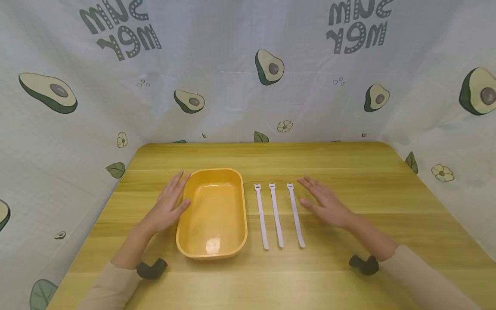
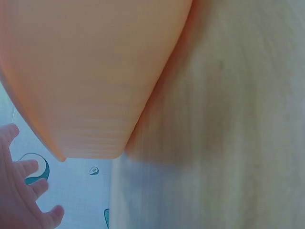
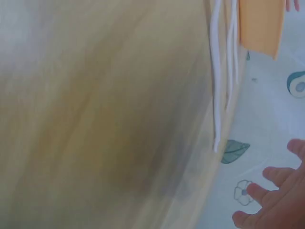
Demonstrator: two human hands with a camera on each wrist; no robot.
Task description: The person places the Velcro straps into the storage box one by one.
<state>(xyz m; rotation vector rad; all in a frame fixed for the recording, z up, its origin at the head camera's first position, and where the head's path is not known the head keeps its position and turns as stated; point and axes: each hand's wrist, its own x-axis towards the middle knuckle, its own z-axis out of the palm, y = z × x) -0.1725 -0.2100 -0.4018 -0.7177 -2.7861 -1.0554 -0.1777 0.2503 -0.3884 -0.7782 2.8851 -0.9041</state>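
Observation:
A yellow rectangular plastic tray (image 1: 212,215) with rounded corners stands left of centre on the table, with nothing in it. My left hand (image 1: 169,205) is at its left rim, fingers extended; whether it touches the rim I cannot tell. In the left wrist view the tray's outer wall (image 2: 95,86) fills the upper left, with the left hand (image 2: 24,191) beside it. Right of the tray lie three white cable ties, the left one (image 1: 261,217), the middle one (image 1: 276,215) and the right one (image 1: 296,215), slotted heads away from me. My right hand (image 1: 327,203) hovers just right of them, fingers spread, holding nothing.
The wood-grain table (image 1: 329,275) has a far edge against a white curtain (image 1: 232,107) printed with avocados, leaves and lettering. A dark wrist-worn piece (image 1: 152,269) sticks out at the left wrist, and a similar dark piece (image 1: 364,265) at the right wrist.

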